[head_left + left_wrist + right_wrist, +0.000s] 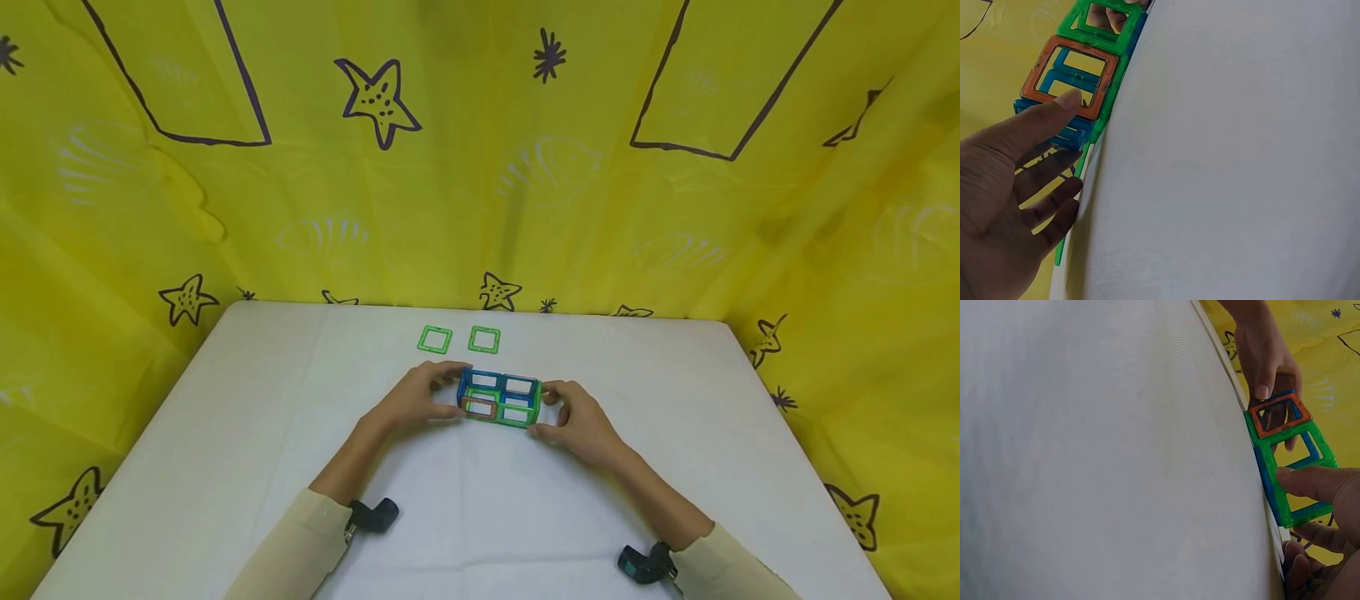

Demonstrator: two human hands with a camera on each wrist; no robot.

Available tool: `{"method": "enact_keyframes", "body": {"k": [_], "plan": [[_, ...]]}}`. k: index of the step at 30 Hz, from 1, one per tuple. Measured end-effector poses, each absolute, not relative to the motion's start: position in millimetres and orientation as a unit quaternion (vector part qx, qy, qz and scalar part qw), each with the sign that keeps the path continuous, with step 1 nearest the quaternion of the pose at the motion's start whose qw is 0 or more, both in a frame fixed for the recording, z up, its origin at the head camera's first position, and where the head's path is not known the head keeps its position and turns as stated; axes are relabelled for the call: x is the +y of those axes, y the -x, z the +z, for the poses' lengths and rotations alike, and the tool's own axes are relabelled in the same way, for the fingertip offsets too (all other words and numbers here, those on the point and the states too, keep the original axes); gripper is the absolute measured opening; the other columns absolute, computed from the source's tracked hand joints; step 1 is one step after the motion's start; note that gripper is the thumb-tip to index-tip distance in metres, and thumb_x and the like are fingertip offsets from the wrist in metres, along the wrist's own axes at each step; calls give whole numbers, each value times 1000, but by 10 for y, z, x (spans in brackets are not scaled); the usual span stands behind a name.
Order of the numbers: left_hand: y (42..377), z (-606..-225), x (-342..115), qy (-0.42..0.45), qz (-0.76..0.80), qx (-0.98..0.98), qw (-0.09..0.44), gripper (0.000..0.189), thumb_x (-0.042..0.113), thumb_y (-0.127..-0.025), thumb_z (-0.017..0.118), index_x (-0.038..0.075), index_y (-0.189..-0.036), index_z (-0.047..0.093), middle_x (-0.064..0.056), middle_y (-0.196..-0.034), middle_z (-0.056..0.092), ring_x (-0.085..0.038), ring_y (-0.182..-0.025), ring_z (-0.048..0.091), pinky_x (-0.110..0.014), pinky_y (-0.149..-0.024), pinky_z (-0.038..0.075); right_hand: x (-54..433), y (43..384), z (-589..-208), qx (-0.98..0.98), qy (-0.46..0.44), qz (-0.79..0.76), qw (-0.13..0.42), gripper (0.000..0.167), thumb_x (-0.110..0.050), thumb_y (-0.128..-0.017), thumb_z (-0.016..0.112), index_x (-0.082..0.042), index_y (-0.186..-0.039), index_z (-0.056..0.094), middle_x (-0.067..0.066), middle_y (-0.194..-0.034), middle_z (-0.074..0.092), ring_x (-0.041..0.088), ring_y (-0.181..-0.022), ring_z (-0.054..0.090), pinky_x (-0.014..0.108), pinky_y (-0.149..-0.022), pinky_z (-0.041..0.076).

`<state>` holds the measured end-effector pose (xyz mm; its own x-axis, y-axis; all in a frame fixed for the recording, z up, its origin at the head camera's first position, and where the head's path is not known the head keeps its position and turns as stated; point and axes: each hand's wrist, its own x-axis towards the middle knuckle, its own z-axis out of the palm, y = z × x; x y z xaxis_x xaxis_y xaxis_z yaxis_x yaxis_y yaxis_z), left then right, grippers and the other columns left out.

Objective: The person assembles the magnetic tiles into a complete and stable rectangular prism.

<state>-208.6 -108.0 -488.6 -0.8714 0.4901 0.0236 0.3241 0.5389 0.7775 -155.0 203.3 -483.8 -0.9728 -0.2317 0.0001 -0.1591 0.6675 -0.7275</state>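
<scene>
A small box of see-through magnetic tiles (498, 410) sits on the white table, built from square frames in blue, green and orange. My left hand (412, 396) grips its left end between thumb and fingers. In the left wrist view the left thumb (1054, 115) presses on the orange tile (1107, 84). My right hand (585, 423) holds the right end, and the right wrist view has its thumb (1310, 482) against a green tile (1280, 435). The fingers behind the box are partly hidden.
Two loose green square tiles (432, 351) lie flat behind the box, side by side. The white table (600, 517) ends at a yellow curtain (450, 208) printed with starfish and fish, which hangs at the back and both sides.
</scene>
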Motion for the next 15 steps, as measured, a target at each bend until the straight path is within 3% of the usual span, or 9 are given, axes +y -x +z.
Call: {"method": "enact_keyframes", "body": {"k": [15], "plan": [[2076,-4911,-1062,-239,408,878,78,70,18,-79,95,8,-142,65,-3,-124,69,-23,-114,58,-44,-100,49,2012,1550,-4880,917,105,-383,36,69,-29,-82,92,-3,-139,62,8,-116,61,19,-84,50,32,-71,43]]}}
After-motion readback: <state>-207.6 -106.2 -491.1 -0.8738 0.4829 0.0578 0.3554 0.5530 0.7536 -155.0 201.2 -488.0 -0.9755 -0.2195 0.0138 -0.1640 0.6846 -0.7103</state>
